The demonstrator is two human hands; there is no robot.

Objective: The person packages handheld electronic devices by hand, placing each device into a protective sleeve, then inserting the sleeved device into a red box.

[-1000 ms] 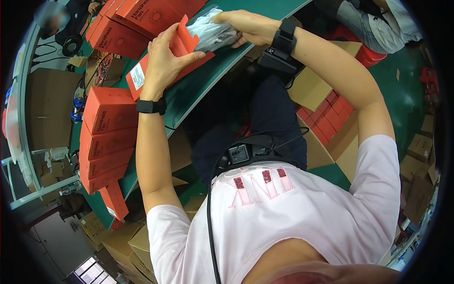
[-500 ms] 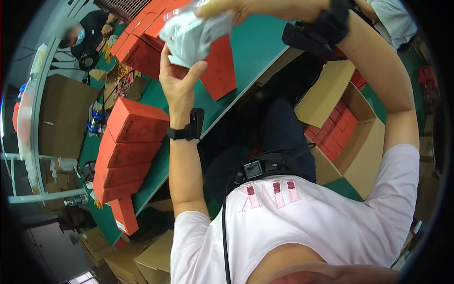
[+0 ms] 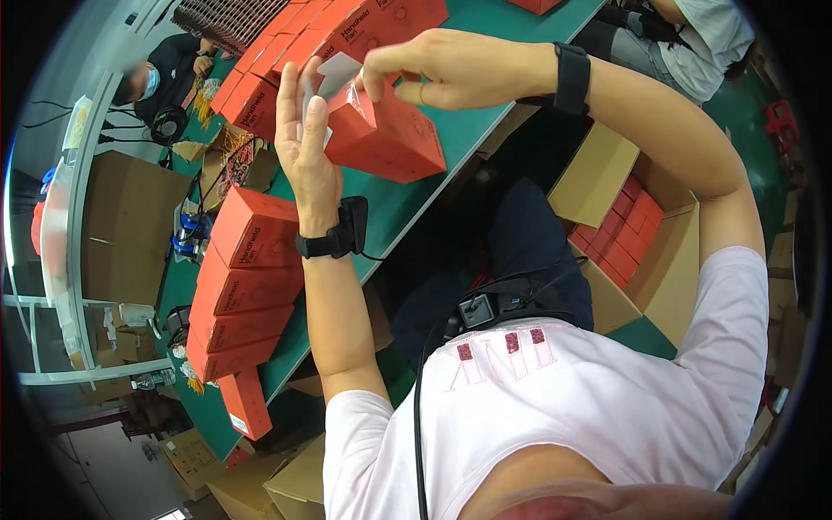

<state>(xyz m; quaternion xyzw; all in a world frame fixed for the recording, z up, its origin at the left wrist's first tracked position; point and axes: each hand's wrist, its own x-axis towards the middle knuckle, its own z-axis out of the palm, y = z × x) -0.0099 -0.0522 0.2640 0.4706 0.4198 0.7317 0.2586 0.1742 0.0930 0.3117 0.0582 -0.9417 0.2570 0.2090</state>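
An orange-red box (image 3: 390, 139) stands on the green table with its top open and white inner flaps (image 3: 339, 73) raised. Clear plastic (image 3: 357, 102) from a bag shows in its mouth; the rest of the bag is hidden inside. My right hand (image 3: 442, 74) reaches over the box, fingers bent and closed on the plastic at the opening. Beside the flaps is my left hand (image 3: 305, 143), fingers stretched upward and thumb apart, with a white flap between them. Each wrist wears a black strap.
Similar boxes are stacked on the table at the left (image 3: 251, 286) and along its far side (image 3: 286, 52). A cardboard carton (image 3: 667, 269) of small red boxes stands at my right. A masked person (image 3: 165, 78) sits across the table, another person (image 3: 702, 43) at the far right.
The white bagged item that both hands held above the table has gone down into the open box. My right hand has lowered to the box mouth; my left hand has opened beside it.
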